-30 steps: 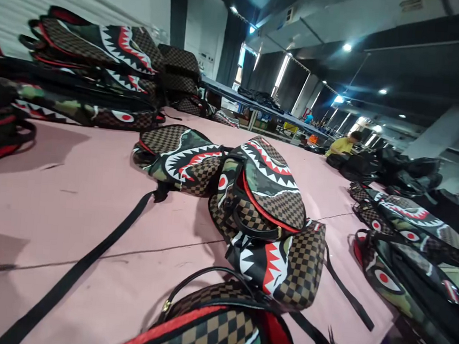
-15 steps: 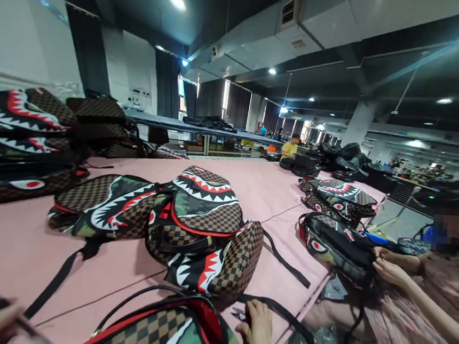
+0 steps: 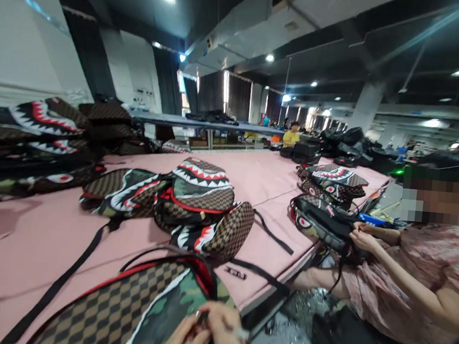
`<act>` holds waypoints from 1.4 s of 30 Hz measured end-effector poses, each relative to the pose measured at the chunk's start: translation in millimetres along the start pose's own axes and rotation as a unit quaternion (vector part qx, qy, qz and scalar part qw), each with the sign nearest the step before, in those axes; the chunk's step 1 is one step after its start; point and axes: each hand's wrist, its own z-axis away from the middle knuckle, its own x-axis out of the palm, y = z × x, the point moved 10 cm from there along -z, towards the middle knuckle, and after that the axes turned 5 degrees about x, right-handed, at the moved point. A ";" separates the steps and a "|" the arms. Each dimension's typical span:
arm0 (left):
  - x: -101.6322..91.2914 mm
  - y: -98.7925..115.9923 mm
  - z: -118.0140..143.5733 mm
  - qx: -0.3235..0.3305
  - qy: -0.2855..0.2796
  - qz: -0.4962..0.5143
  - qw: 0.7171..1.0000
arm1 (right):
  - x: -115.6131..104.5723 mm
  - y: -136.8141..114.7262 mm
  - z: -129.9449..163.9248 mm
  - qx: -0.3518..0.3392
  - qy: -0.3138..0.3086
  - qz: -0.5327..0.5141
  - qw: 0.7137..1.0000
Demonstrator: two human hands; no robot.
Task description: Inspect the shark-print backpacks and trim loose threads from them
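Your left hand (image 3: 182, 339) and right hand (image 3: 225, 340) meet at the bottom edge of the view, fingers pinched together on a small metallic piece (image 3: 199, 316) at the near edge of the closest backpack (image 3: 129, 308). It looks like a zipper pull or clip, too blurred to say which. Both grips are closed on that piece; the palms are cut off by the frame, so how firm the hold is cannot be told.

The closest backpack lies flat on the pink worktop (image 3: 26, 245) right in front of you: brown checker, camo panel, red trim. Its black strap (image 3: 59, 280) runs off toward the left across the worktop.

Progress, as a judgement: this bag is mid-handling, hands on its hardware, nothing on it visibly finished. Just beyond it lies a loose cluster of shark-mouth backpacks (image 3: 194, 212), touching one another, not stacked neatly, so they likely await handling. A stack of backpacks (image 3: 35, 144) sits at the far left against the wall, tidier, possibly done; cannot confirm.

A small dark item (image 3: 235, 272) lies on the worktop between your bag and the cluster, beside a second black strap (image 3: 261, 271); what it is cannot be told.

To your right a co-worker's hands (image 3: 362, 238) hold a dark backpack (image 3: 321, 223) at the worktop edge, well apart from yours. More bags (image 3: 333, 181) sit beyond that, and a person in yellow (image 3: 292, 137) is far back.
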 end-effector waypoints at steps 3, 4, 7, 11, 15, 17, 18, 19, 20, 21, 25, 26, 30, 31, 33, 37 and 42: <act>16.5 -0.3 30.1 0.007 0.032 -0.111 0.993 | 4.2 16.8 -3.0 0.060 -0.064 -0.135 0.987; 22.2 3.3 37.4 0.020 0.025 -0.158 0.987 | 5.2 24.5 -5.7 0.078 -0.065 -0.173 0.980; 34.3 13.2 47.6 0.047 -0.017 -0.245 0.968 | 11.7 48.6 -11.4 0.143 -0.070 -0.237 0.958; 33.8 22.1 49.3 0.061 -0.021 -0.269 0.961 | 11.4 50.4 -22.8 0.165 -0.069 -0.254 0.951; 35.7 24.8 54.6 0.066 -0.007 -0.284 0.957 | 20.3 27.7 -43.6 0.114 -0.078 -0.227 0.964; 38.3 24.8 56.3 0.064 -0.009 -0.292 0.954 | 41.4 22.7 -50.8 0.109 -0.123 -0.177 0.970; 39.1 23.9 56.4 0.057 -0.012 -0.294 0.954 | 49.5 23.3 -54.4 0.110 -0.128 -0.146 0.975; 39.9 22.8 56.3 0.050 -0.016 -0.292 0.955 | 54.3 25.1 -58.4 0.110 -0.117 -0.117 0.980; 41.0 21.6 55.9 0.043 -0.023 -0.290 0.956 | 56.2 27.1 -62.4 0.107 -0.095 -0.091 0.986; 42.1 20.4 55.6 0.038 -0.030 -0.287 0.957 | 56.9 29.2 -66.0 0.104 -0.072 -0.069 0.990; 44.6 16.2 56.4 0.025 -0.040 -0.298 0.953 | 62.4 38.0 -74.6 0.095 -0.049 -0.011 0.994; 45.1 15.4 57.1 0.022 -0.040 -0.303 0.952 | 64.3 39.7 -75.6 0.093 -0.055 0.003 0.994; 46.3 12.5 59.8 0.014 -0.039 -0.295 0.955 | 68.7 45.6 -78.4 0.094 -0.065 0.032 0.993; 46.1 11.9 60.2 0.012 -0.037 -0.290 0.956 | 69.4 46.9 -78.9 0.096 -0.065 0.034 0.993; 45.9 10.9 60.8 0.009 -0.035 -0.282 0.959 | 71.1 49.3 -79.8 0.102 -0.067 0.033 0.992; 46.4 9.5 61.4 0.007 -0.033 -0.285 0.958 | 73.5 50.5 -80.1 0.103 -0.075 0.036 0.991; 46.5 12.3 60.9 0.021 -0.028 -0.294 0.955 | 71.1 45.9 -78.5 0.079 -0.070 0.068 0.992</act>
